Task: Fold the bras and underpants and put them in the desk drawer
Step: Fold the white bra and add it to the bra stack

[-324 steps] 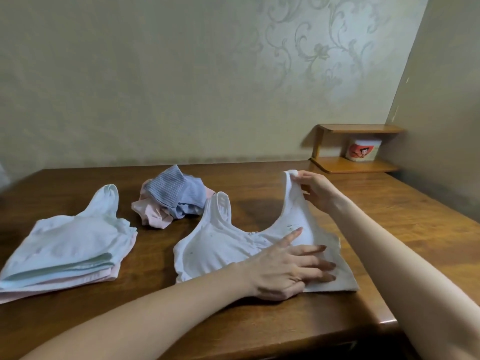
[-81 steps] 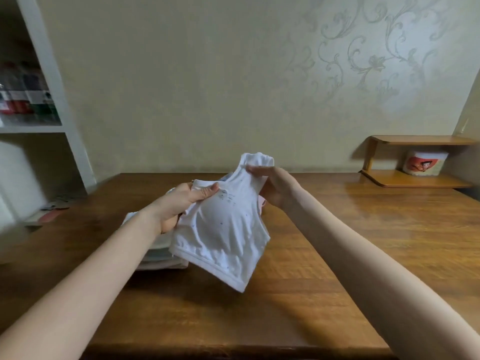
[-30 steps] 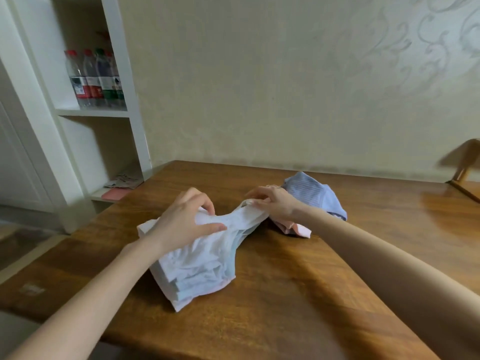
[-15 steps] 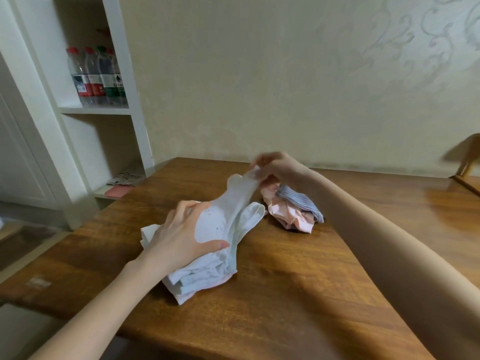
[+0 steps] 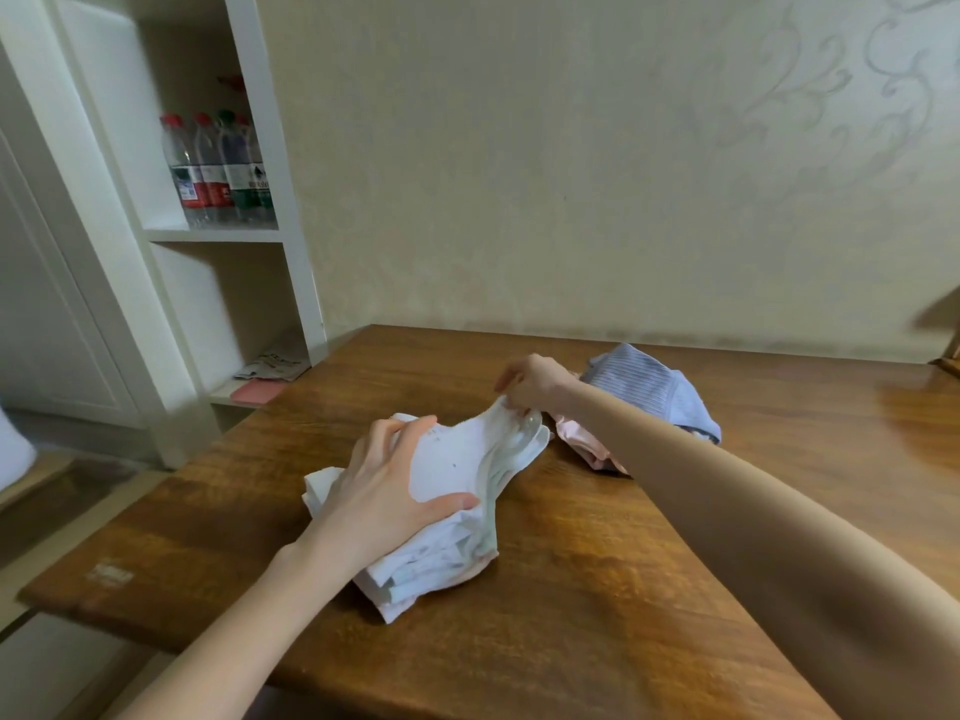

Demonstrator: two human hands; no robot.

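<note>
While the left hand (image 5: 395, 491) lies spread on the stack of folded bras (image 5: 431, 569), fingers loose and pressing down rather than closing, the right hand (image 5: 527, 384) pinches the strap end of the white bra (image 5: 452, 459) on top.

Stack sits toward the left edge of the desk (image 5: 571, 605), roughly midway between near and far edges. Long axis runs on a slant: hem end toward the near left corner, straps toward the far edge. Left hand covers the body end; right hand is at the strap end.

Underpants (image 5: 654, 392) lie crumpled just past the right wrist (blue striped over pink, not folded as far as shows). Right hand is plainly the nearer one to them.

Judgement: the strap needs laying in line on those beneath, then the short reach to the underpants falls to the right hand. Drawer not in view.

Against half a second ago: the strap stood lifted clear of the lower straps; now it is drawn low, almost on them. Left hand unmoved. Further back, this bra lay flat by the near edge, apart from the stack.
</note>
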